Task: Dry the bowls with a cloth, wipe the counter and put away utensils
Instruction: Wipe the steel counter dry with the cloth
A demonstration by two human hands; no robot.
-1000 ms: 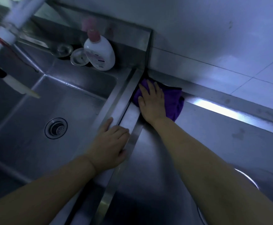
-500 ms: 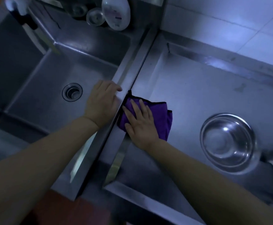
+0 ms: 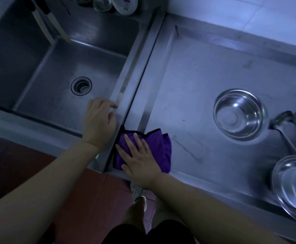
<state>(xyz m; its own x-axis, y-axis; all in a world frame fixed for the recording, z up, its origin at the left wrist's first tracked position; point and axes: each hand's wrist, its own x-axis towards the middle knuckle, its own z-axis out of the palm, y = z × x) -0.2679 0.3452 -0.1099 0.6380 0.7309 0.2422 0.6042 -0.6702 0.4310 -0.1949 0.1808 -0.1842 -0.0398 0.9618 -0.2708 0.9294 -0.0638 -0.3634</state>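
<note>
A folded purple cloth (image 3: 163, 147) lies at the near left corner of the steel counter (image 3: 187, 81). My right hand (image 3: 140, 159) presses flat on it with straight fingers. My left hand (image 3: 98, 120) rests on the rim of the sink (image 3: 124, 76), fingers loosely bent and holding nothing. A steel bowl (image 3: 238, 113) stands upright on the counter to the right. A second steel bowl (image 3: 293, 184) sits at the near right edge. Ladles (image 3: 288, 125) lie between the two bowls at the right edge.
The sink basin with its drain (image 3: 81, 85) is on the left. A white bottle (image 3: 126, 5) and small steel items (image 3: 102, 4) stand on the ledge behind the sink. A knife (image 3: 55, 22) hangs over the basin. Red floor and my foot (image 3: 137, 191) are below.
My right hand has dragged the cloth from the counter's far corner along the left edge to the near corner. My left hand slid nearer along the sink rim.
</note>
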